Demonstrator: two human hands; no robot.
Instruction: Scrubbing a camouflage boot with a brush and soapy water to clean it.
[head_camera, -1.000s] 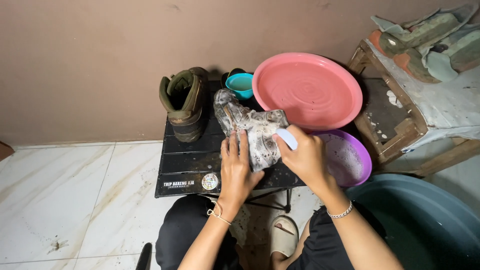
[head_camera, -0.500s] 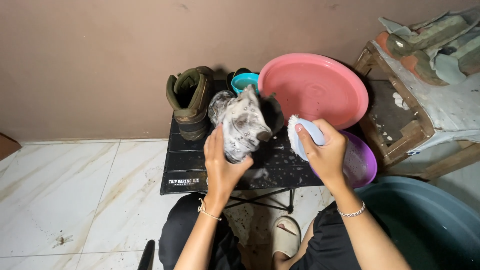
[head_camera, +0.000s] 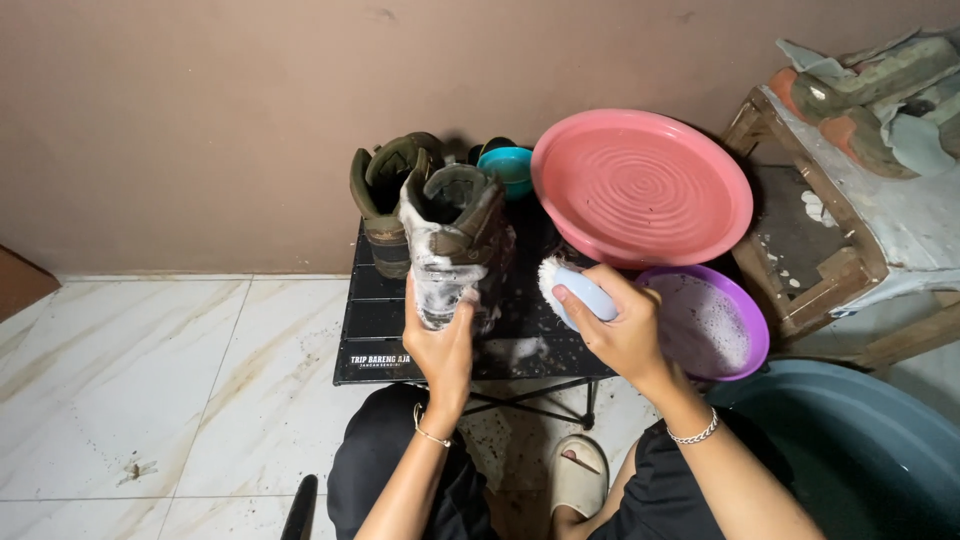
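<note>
On black table (head_camera: 380, 330), soapy boot (head_camera: 455, 250) stands upright.

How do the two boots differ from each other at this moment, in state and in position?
The boot in the left hand is covered with white foam; the boot by the wall looks dry, with no foam. The left hand grips the foamy boot by its lower part, while the other boot stands free on the black folding table, touched by no hand. The held boot is nearer the brush in the right hand. Both are olive-green ankle boots, upright.
</note>
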